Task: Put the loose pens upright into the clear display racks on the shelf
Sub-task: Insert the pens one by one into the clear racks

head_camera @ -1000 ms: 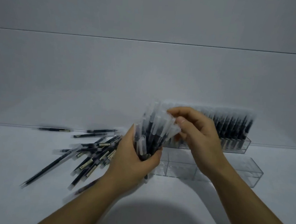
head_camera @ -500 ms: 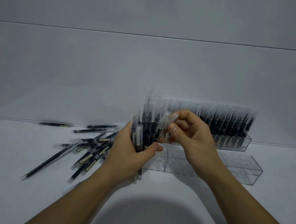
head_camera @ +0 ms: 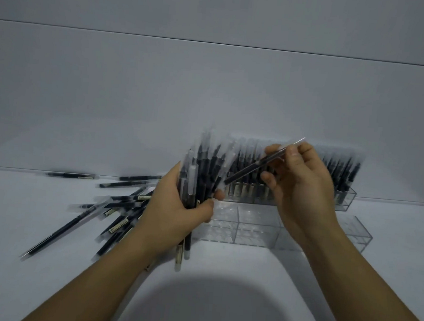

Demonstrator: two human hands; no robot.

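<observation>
My left hand (head_camera: 178,213) grips a bundle of dark pens with frosted caps (head_camera: 205,165), held upright above the white shelf. My right hand (head_camera: 301,188) pinches a single pen (head_camera: 252,166) that slants up to the right, its lower end close to the bundle. Behind both hands a clear rack (head_camera: 345,198) stands against the back wall, packed with upright pens. In front of it stands a second clear rack (head_camera: 251,227) with no pens visible in it, partly hidden by my right wrist. Loose pens (head_camera: 118,211) lie in a heap to the left.
A few stray pens (head_camera: 73,176) lie along the back wall on the left. The white shelf surface (head_camera: 28,223) extends to the left of the heap. A dark shadow (head_camera: 209,306) falls on the shelf between my forearms.
My right hand has drawn one pen out of the bundle and lifted it up and to the right. My left hand keeps its hold on the bundle in about the same place.
</observation>
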